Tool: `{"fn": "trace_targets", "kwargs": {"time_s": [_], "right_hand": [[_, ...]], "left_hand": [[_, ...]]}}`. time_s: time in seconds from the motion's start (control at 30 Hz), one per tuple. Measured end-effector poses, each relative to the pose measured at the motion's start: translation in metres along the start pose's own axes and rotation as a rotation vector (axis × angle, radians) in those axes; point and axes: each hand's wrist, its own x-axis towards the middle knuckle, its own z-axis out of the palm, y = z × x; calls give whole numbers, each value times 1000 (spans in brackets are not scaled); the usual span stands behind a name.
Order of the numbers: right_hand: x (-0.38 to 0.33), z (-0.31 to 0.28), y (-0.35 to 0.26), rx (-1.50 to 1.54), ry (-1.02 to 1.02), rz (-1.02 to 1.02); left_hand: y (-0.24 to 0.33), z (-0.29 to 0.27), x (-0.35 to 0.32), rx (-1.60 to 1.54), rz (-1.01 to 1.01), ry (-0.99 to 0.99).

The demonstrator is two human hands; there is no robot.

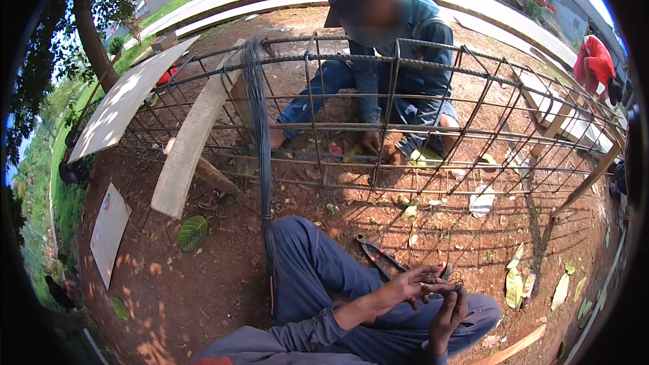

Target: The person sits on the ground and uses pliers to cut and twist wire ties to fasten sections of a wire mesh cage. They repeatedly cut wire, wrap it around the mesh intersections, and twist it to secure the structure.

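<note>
Reddish soil (pixel 203 284), outdoors. I list: 1 rebar cage (pixel 395 61); 1 wire bundle (pixel 255 94) draped over it; red-handled pliers (pixel 369 246) near left hand (pixel 409 288) and right hand (pixel 448 314), fingers meeting; whether either grip holds anything, I cannot tell.

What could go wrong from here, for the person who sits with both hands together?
1. The wires hang over the cage and down beside the left knee; moving that leg might snag them.
2. The left hand and right hand are bare, so a sharp end might scratch them.
3. The tool lies on the ground close by, so someone might step on it.
</note>
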Motion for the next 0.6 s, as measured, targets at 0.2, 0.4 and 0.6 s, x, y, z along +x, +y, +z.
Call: {"fn": "trace_targets", "kwargs": {"time_s": [0.2, 0.4, 0.6], "right_hand": [[12, 8, 2, 729, 277, 308], [15, 17, -2, 1007, 179, 352], [-3, 24, 11, 1008, 105, 277]], "left_hand": [[11, 15, -5, -89, 90, -118], [-2, 20, -3, 30, 99, -39], [-17, 16, 5, 191, 105, 137]]}}
